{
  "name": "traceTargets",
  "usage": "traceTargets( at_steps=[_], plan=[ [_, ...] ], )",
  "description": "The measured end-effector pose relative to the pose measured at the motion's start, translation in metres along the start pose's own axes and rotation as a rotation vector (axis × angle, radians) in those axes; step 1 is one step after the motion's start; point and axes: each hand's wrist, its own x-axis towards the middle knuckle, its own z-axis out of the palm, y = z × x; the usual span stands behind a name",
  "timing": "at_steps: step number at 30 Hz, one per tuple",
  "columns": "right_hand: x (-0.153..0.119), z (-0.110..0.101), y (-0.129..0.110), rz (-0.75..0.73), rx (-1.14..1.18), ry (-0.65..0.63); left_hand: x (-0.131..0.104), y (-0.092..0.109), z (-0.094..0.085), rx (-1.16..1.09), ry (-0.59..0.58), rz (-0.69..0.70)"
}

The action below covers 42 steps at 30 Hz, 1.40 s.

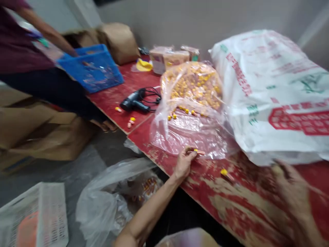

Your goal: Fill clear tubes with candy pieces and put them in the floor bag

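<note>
Near the table edge, my left hand [184, 164] pinches a small pink stick with a yellow cap [200, 152]. It is at the front edge of a clear plastic bag [190, 132], whose far part holds many small yellow-topped pieces [197, 85]. My right hand [290, 187] is blurred, low beside a big white printed sack [272, 92]; whether its fingers hold anything does not show. Between my hands, another yellow-capped piece [224, 172] lies on the worn red tabletop [205, 185].
A black heat gun or hair dryer [136, 101] with its cord lies on the table. At left, a person [25, 51] reaches into a blue crate [92, 72]. Below are cardboard boxes [33, 130], an open plastic bag [102, 202] with pieces inside and a white basket [52, 212].
</note>
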Motion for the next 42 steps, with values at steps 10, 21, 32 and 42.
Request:
traceTargets(
  at_steps=[10, 21, 32, 42],
  plan=[
    [-0.055, 0.042, -0.088, -0.200, 0.298, -0.304, -0.065, -0.031, 0.033, 0.050, -0.101, -0.121],
    [-0.062, 0.064, -0.104, -0.227, 0.036, -0.315, -0.074, -0.035, 0.019, 0.489, -0.191, 0.018],
    [-0.029, 0.101, -0.132, -0.360, -0.418, -0.533, 0.062, 0.046, -0.013, 1.391, 0.178, 0.481],
    [-0.043, 0.090, -0.108, -0.521, -0.270, 0.009, 0.182, 0.091, -0.023, 1.590, 0.316, 0.433]
  ],
)
